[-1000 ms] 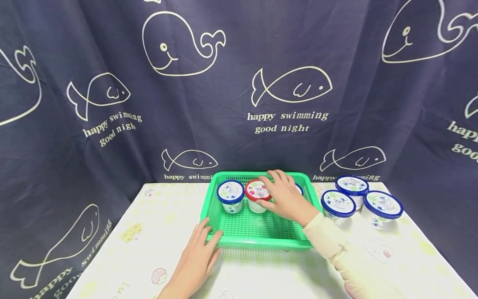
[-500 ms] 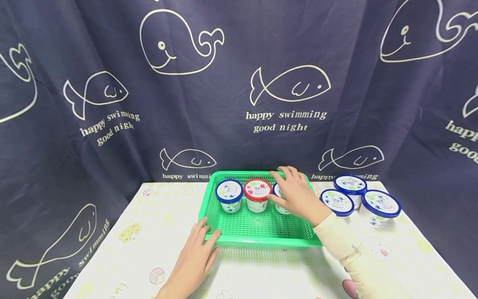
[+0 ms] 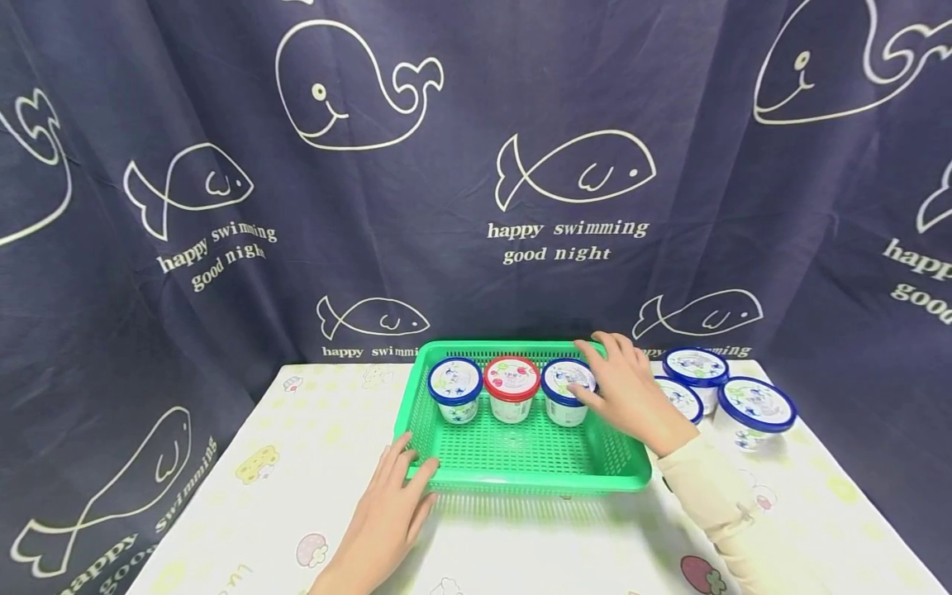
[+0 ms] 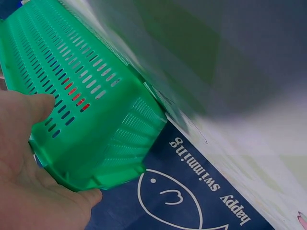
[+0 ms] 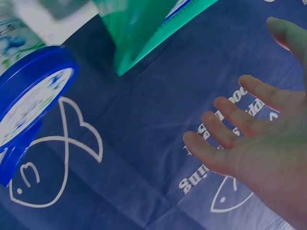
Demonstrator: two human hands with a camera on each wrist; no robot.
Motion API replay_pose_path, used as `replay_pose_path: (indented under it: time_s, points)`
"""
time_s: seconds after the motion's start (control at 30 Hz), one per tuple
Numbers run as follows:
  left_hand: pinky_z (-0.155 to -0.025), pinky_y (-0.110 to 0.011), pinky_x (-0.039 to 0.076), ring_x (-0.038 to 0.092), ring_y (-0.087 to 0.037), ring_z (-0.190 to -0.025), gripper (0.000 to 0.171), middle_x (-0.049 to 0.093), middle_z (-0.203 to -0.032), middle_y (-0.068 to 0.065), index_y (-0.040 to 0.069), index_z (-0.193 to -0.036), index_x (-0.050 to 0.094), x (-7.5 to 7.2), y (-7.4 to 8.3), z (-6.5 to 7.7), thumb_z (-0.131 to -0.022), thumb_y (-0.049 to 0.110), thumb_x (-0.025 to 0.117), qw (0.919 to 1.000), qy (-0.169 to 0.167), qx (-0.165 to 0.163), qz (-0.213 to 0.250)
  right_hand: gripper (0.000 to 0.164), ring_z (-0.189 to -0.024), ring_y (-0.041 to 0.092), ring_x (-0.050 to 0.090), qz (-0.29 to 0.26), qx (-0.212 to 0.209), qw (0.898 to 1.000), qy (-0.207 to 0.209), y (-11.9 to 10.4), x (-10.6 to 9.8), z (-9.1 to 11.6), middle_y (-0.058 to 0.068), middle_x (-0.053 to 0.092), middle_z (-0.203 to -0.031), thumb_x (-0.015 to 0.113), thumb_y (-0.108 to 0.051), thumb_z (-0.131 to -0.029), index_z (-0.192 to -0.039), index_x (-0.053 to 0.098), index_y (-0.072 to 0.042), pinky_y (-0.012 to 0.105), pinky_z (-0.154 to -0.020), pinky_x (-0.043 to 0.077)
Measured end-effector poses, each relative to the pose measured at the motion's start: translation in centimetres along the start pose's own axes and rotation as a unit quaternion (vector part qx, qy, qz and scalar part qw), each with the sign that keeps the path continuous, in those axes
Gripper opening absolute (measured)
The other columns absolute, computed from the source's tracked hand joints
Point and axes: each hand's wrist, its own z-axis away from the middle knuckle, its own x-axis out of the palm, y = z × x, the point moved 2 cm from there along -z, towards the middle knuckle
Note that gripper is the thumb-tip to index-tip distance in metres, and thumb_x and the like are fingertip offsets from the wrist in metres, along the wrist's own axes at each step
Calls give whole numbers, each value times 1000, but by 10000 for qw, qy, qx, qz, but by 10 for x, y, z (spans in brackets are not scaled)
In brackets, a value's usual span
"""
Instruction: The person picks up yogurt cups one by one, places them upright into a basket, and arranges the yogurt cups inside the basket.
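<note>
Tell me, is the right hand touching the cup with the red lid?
Apart. The head view shows a gap: the right hand reaches only as far as the blue-lidded cup beside the red-lidded cup.

You had six lidded tubs [image 3: 456, 392] in the head view, five lidded in blue and one in red. Three stood inside your one green basket [image 3: 521, 481]: two blue-lidded tubs [image 3: 559, 398] and one red-lidded tub [image 3: 511, 390]. The other three tubs [image 3: 757, 406], all blue-lidded, stood outside it on the single table [image 3: 312, 463]. One left hand [image 3: 388, 500] and one right hand [image 3: 628, 390] of yours were in view. On the dark blue curtain [image 3: 446, 248], you could count five fish outlines [image 3: 583, 169] shown whole and two whale outlines [image 3: 353, 91] with an eye in view.
</note>
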Motion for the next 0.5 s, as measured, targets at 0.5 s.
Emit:
replay_pose_path:
  time_s: [0.5]
  points:
    - [-114,-56,34,31,-37,-145,42,56,-126,-15,15,-130,60,0,1,-1,-91,24,72,9999,113,57,43,53,-131,50,33,-8,493,9982,337,38,-6,24,31,40,-142,67,-20,-93,-139,50,0,71,-100,31]
